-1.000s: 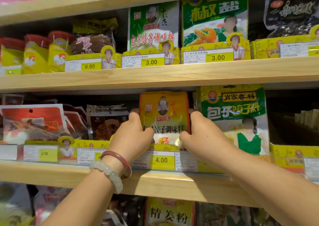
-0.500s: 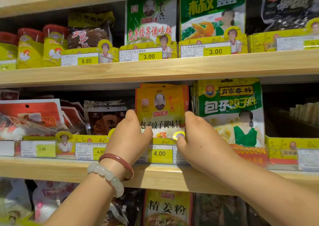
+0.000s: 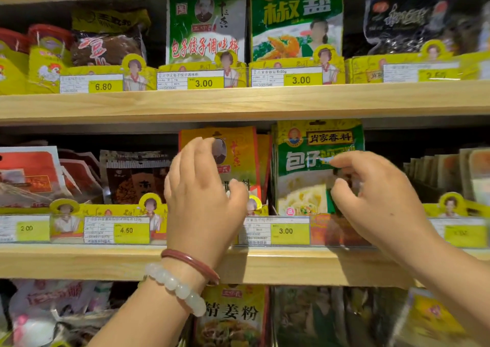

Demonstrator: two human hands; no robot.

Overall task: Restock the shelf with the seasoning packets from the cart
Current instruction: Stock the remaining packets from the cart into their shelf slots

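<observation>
Nearest me, my left hand [image 3: 201, 201] sits raised in front of the middle shelf [image 3: 79, 262], fingers loosely spread and gripping nothing, bracelets [image 3: 183, 280] on its wrist. My right hand [image 3: 376, 198] hovers well apart from it, fingers relaxed, thumb close to the green packet [image 3: 299, 179]; I cannot tell if it touches. Behind my left hand the yellow seasoning packets [image 3: 238, 155] stand upright on that shelf, just beside the green one. Beyond, price tags [image 3: 286, 231] line the edge.
</observation>
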